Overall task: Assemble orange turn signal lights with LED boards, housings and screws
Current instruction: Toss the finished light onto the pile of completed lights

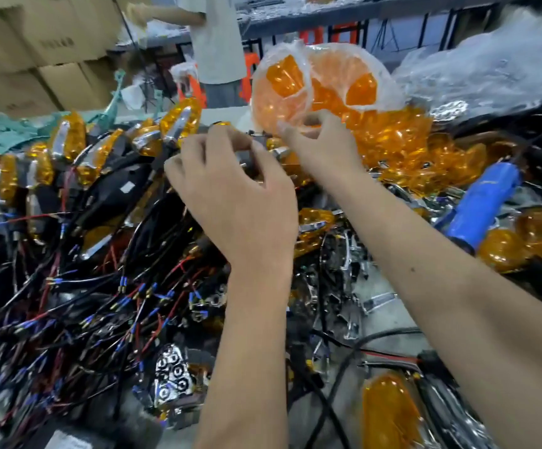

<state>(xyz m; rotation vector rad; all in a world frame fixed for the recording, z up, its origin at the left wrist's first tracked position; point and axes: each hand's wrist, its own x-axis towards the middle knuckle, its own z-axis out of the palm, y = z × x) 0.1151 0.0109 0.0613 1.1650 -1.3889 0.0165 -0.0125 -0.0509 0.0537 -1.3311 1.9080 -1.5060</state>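
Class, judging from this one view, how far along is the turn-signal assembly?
Done: assembled orange-and-chrome lights stand in a row, far left. In hand: left hand and right hand hold a small, mostly hidden part. Left: bagged orange lenses, chrome reflectors, the wire tangle.

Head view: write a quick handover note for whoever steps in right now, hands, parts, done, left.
Left hand: fingers curled round a small dark part, mostly hidden.
Right hand: pinching at the same part; which piece it is can't be told.
Assembled signal lights are lined up at far left, with their wires piled in front.
Loose orange lenses are heaped on the right behind a bag of lenses.
Blue electric screwdriver lies at right, unheld.
Chrome reflectors lie near the front.
Left: finish this unit, then screw it.
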